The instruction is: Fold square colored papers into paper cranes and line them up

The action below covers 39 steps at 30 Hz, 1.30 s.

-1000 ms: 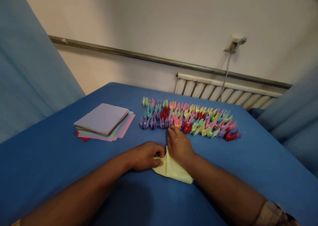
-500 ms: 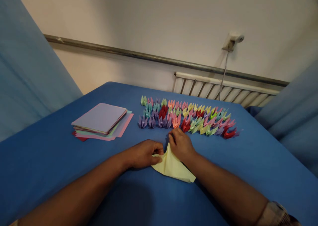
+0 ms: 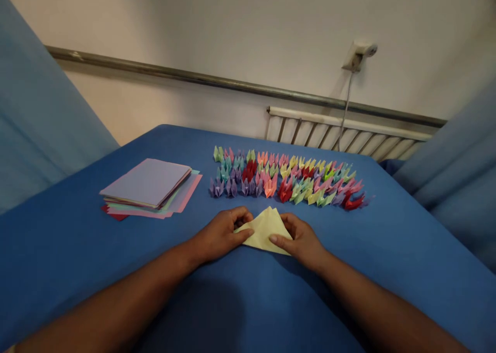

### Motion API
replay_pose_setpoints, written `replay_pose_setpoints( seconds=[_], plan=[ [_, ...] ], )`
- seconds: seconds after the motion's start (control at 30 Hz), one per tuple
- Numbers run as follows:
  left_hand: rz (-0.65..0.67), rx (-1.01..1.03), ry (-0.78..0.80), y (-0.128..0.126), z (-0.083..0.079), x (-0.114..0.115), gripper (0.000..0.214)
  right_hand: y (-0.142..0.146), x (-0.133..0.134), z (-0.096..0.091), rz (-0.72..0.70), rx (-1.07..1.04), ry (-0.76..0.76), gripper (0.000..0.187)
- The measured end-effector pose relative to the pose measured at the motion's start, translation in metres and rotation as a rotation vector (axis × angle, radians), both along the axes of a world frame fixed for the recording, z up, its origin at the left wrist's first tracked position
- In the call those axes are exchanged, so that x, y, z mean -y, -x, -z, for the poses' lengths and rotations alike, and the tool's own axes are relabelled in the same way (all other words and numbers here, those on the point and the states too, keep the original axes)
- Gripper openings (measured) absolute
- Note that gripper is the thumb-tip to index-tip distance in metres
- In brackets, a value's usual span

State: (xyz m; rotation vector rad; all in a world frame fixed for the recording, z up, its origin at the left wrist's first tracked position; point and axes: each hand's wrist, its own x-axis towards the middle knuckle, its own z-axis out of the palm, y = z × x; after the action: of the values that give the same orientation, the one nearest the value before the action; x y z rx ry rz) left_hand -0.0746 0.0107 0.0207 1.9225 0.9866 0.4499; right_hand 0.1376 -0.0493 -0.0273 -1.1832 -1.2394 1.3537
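Observation:
A pale yellow sheet of origami paper (image 3: 264, 230), folded into a triangle with its peak pointing away from me, is held between both hands. My left hand (image 3: 223, 232) pinches its left corner, thumb on top and fingers behind. On the right side, my right hand (image 3: 304, 242) grips the paper with the thumb across its front and the fingers behind it. Beyond the hands stand rows of small folded paper cranes (image 3: 284, 180) in many colours. The undersides of the fingers are hidden by the paper.
A stack of square coloured paper (image 3: 147, 183), lilac on top, lies at the left on the blue-covered table (image 3: 194, 296). Behind the table are a metal rail (image 3: 186, 75), a white radiator (image 3: 321, 131) and a wall socket (image 3: 356, 57). Blue curtains (image 3: 34, 110) hang at both sides.
The yellow paper has gone from a loose, partly raised shape to a flatter triangle. My right hand has moved from its upper edge down to its right side. The view has shifted slightly.

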Motion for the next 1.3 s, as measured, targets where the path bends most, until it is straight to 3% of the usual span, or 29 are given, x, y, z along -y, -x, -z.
replay_pose_setpoints(
  seconds=[0.2, 0.4, 0.53, 0.77, 1.0, 1.17, 1.3],
  plan=[
    [-0.168, 0.224, 0.166, -0.003, 0.006, -0.002, 0.038, -0.003, -0.013, 0.006, 0.075, 0.012, 0.013, 0.032],
    [-0.186, 0.097, 0.271, 0.0, 0.004, -0.004, 0.032, -0.007, -0.015, -0.001, 0.119, -0.039, -0.041, 0.034],
    [-0.247, 0.128, 0.176, 0.0, 0.002, -0.004, 0.032, -0.009, -0.015, -0.001, 0.048, 0.052, -0.025, 0.036],
    [-0.269, 0.379, 0.132, -0.001, -0.002, 0.0, 0.044, -0.017, -0.019, 0.004, 0.104, 0.043, -0.159, 0.031],
    [-0.304, 0.423, -0.002, 0.003, -0.004, -0.003, 0.023, -0.027, -0.021, 0.007, 0.12, 0.004, -0.186, 0.036],
    [-0.22, 0.314, -0.258, 0.007, -0.004, -0.005, 0.006, -0.034, -0.017, -0.006, 0.059, -0.014, -0.29, 0.052],
    [-0.182, 0.259, -0.429, 0.011, -0.007, -0.003, 0.015, -0.044, -0.017, -0.011, -0.046, -0.103, -0.22, 0.059]
  ],
)
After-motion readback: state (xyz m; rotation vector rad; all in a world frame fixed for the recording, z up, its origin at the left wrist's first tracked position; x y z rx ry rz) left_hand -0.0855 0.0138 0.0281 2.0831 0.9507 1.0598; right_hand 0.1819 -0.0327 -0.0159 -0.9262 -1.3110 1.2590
